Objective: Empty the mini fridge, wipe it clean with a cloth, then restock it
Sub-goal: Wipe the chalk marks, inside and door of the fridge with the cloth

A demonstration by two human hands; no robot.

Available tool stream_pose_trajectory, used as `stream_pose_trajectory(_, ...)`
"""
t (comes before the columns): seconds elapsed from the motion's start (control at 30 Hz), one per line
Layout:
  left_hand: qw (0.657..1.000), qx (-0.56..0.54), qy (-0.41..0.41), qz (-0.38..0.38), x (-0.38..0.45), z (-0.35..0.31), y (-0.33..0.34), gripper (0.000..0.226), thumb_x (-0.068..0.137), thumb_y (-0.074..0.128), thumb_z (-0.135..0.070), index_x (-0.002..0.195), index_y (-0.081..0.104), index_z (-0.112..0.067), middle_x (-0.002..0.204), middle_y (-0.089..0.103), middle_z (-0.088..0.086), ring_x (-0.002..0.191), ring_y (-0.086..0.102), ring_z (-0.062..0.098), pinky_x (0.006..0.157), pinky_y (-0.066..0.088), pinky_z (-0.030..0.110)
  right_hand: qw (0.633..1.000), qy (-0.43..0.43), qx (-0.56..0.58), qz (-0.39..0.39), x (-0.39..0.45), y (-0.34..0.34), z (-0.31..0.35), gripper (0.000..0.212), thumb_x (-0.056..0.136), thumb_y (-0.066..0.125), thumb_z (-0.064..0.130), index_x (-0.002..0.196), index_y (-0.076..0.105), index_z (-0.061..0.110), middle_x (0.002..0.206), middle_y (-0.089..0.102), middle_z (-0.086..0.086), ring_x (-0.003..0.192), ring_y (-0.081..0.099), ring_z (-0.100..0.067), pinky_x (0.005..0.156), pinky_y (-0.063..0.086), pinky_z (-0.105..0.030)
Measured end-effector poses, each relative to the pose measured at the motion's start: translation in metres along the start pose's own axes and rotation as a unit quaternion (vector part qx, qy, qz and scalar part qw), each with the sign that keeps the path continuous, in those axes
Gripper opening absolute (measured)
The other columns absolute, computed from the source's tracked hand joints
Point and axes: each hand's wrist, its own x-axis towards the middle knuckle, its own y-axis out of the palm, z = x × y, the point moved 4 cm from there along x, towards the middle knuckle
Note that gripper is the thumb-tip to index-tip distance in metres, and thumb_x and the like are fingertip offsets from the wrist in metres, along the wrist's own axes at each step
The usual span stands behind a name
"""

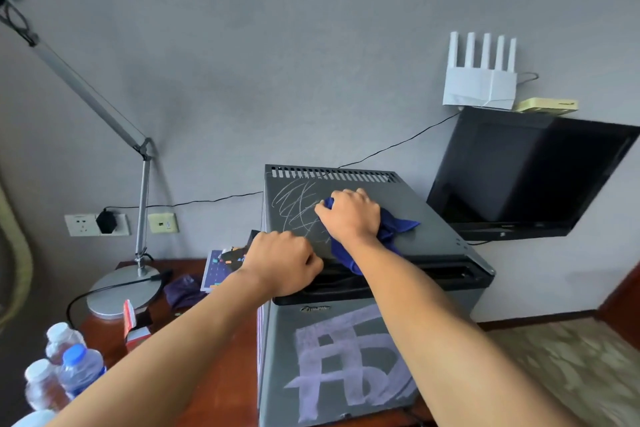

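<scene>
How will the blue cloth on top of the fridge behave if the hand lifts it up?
The blue cloth is bunched under the right hand and one end droops over the mini fridge edge, so it will probably hang limp. It looks thin, so likely light. It should not roll or slide away.

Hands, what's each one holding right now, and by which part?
The right hand grips a bunched blue cloth on the fridge top. The left hand curls over the fridge's front top edge.
</scene>
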Motion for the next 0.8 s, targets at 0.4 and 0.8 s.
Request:
stream_pose_trajectory(0.4,0.998,0.035,-0.046,-0.022,0.026,0.011,0.011,0.045,0.094,0.038,-0.046,0.067,0.052,-0.013,0.068,0.055,0.006,0.064,0.045,0.031,0.062,0.032,0.034,1.0,0.01,0.008,0.013,0.08,0.046,0.001,0.031,0.09,0.051,0.047,0.081,0.068,0.022,0.096,0.073,-0.004,0.104,0.06,-0.028,0.074,0.043,-0.036)
stream_pose_trajectory(0.8,0.997,-0.018,-0.061,-0.031,0.033,0.016,0.02,0.045,0.07,0.055,-0.045,0.05,0.03,-0.014,0.041,0.045,0.003,0.037,0.038,0.029,0.046,0.018,0.024,0.998,-0.023,0.056,0.033,0.207,0.118,0.012,0.024,0.086,0.055,0.039,0.073,0.063,0.02,0.081,0.067,-0.004,0.083,0.055,-0.029,0.067,0.04,-0.034)
